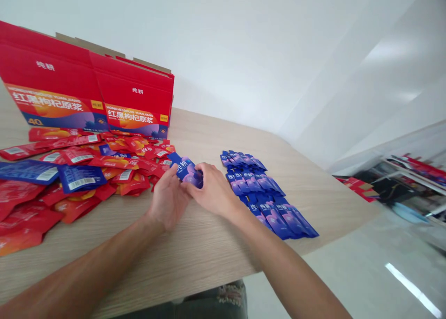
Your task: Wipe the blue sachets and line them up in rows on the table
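Between my two hands is a blue sachet (188, 170) with purple artwork and white lettering, its printed face up. My left hand (169, 196) supports it from the left and below, fingers partly behind it. On its right edge, the thumb and fingers of my right hand (211, 186) pinch it. To the right, similar blue sachets (245, 182) lie overlapped in three rows. A loose heap of red sachets (121, 163) spreads to the left, with several blue sachets (81, 177) lying among them, some with barcodes showing.
Two red cartons (132, 93) with flaps up stand behind the heap, near the white wall (223, 54). The wooden table (202, 254) ends at the front and right. Beyond it, a cluttered shelf (411, 184) stands over the pale floor (365, 272).
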`<state>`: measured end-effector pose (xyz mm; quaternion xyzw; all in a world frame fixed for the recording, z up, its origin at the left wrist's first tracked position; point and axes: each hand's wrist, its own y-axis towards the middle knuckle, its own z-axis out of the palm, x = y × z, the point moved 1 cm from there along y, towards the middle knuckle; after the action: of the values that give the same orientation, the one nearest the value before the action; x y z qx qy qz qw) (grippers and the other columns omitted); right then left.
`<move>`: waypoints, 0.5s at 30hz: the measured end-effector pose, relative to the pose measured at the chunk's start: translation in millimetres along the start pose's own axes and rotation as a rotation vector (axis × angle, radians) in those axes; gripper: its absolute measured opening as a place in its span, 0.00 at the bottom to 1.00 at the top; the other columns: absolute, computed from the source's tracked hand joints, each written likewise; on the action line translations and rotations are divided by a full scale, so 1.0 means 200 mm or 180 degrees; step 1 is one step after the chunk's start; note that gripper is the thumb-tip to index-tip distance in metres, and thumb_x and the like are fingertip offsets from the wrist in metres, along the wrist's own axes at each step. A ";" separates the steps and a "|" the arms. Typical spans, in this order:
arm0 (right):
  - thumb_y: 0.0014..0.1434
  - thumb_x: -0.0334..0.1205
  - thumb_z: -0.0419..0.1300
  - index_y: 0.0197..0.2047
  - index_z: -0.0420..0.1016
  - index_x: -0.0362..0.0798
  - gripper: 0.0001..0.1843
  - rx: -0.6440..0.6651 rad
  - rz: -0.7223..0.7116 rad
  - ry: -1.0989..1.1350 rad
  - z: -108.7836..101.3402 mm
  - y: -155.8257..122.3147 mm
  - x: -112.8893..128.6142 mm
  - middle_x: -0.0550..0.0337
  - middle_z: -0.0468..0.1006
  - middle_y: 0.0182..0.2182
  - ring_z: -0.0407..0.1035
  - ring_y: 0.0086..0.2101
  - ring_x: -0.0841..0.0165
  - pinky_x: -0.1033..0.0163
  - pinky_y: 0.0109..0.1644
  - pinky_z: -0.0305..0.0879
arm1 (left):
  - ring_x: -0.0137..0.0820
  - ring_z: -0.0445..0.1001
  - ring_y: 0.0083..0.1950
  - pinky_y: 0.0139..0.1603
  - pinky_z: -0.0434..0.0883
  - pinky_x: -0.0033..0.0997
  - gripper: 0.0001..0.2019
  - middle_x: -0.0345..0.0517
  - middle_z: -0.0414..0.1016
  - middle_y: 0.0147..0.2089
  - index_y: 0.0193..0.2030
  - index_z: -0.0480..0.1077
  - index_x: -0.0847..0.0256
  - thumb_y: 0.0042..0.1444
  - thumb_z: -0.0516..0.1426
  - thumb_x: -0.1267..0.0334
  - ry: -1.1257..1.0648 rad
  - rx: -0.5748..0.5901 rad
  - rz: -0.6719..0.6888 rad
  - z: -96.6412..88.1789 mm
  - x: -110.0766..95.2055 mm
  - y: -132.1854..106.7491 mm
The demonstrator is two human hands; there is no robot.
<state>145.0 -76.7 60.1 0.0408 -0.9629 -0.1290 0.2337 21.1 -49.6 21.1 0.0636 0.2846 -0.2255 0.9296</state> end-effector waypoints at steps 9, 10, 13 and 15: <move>0.59 0.47 0.73 0.45 0.78 0.49 0.15 -0.0147 0.0043 -0.0036 -0.03 -0.04 -0.03 0.54 0.83 0.42 0.77 0.42 0.60 0.58 0.47 0.70 | 0.43 0.83 0.52 0.52 0.80 0.40 0.14 0.51 0.85 0.48 0.50 0.78 0.60 0.68 0.59 0.53 0.0379 0.0061 -0.0295 -0.01 0.05 -0.04; 0.58 0.46 0.73 0.44 0.78 0.49 0.15 -0.0176 0.0050 0.0003 -0.03 -0.05 -0.04 0.55 0.83 0.41 0.77 0.41 0.61 0.59 0.45 0.69 | 0.43 0.82 0.52 0.52 0.80 0.40 0.14 0.51 0.85 0.48 0.49 0.78 0.60 0.67 0.60 0.53 0.0408 0.0113 -0.0345 -0.01 0.05 -0.05; 0.57 0.44 0.73 0.43 0.79 0.49 0.13 -0.0245 0.0077 0.0127 -0.08 -0.09 -0.07 0.58 0.84 0.39 0.77 0.39 0.63 0.60 0.43 0.69 | 0.46 0.81 0.55 0.52 0.79 0.43 0.17 0.53 0.84 0.53 0.54 0.78 0.59 0.62 0.65 0.52 0.0573 0.0450 -0.0519 -0.02 0.08 -0.06; 0.57 0.45 0.74 0.43 0.80 0.50 0.14 -0.0314 0.0158 0.0132 -0.16 -0.10 -0.14 0.58 0.85 0.39 0.78 0.38 0.64 0.60 0.44 0.70 | 0.49 0.79 0.59 0.55 0.78 0.49 0.23 0.54 0.81 0.59 0.61 0.76 0.56 0.60 0.66 0.54 0.0731 0.0632 -0.0553 -0.03 0.09 -0.07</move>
<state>185.0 -100.0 70.0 0.0080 -0.9510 -0.1696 0.2584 25.1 -66.9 7.1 0.1556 0.3697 -0.3232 0.8571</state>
